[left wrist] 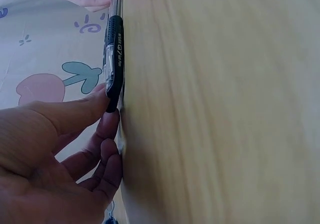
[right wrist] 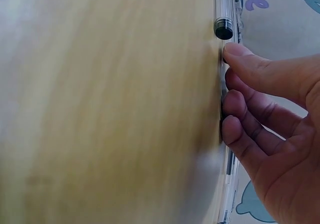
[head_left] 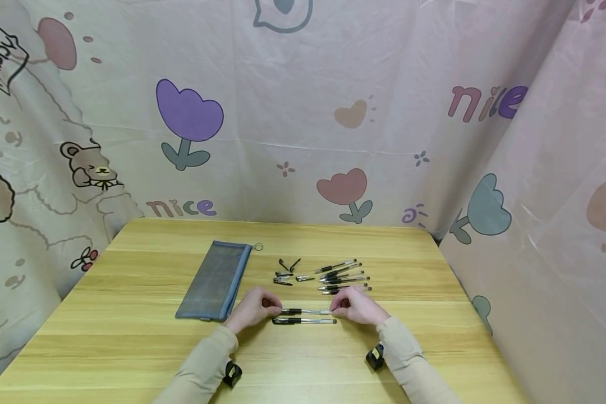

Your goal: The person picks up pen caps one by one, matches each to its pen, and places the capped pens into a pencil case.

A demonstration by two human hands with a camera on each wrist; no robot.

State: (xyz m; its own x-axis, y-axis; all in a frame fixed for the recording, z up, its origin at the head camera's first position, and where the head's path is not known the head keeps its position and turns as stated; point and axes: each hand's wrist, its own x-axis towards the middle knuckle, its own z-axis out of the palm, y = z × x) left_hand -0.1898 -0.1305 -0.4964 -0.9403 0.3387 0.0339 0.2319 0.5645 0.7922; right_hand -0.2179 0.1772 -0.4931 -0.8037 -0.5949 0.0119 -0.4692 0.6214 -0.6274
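Note:
Two gel pens lie parallel, crosswise in front of the person in the head view. The farther gel pen point(head_left: 308, 311) runs between both hands. My left hand point(head_left: 254, 308) pinches its left end with thumb and forefinger, hiding that end. At its right end, my right hand point(head_left: 358, 306) pinches it between thumb and fingers. Just nearer lies a capped gel pen point(head_left: 305, 321) with a clear barrel. Its black cap point(left wrist: 116, 69) shows lettering in the left wrist view, close to the left fingertips. Its dark barrel end point(right wrist: 223, 30) is above the right thumb in the right wrist view.
Beyond the hands lie several loose black pen caps point(head_left: 284, 274) and, to their right, several pens without caps point(head_left: 343, 277). A grey mesh zip pouch point(head_left: 212, 280) with blue edging lies left on the wooden table point(head_left: 106, 336). A patterned curtain point(head_left: 283, 112) surrounds the back and sides.

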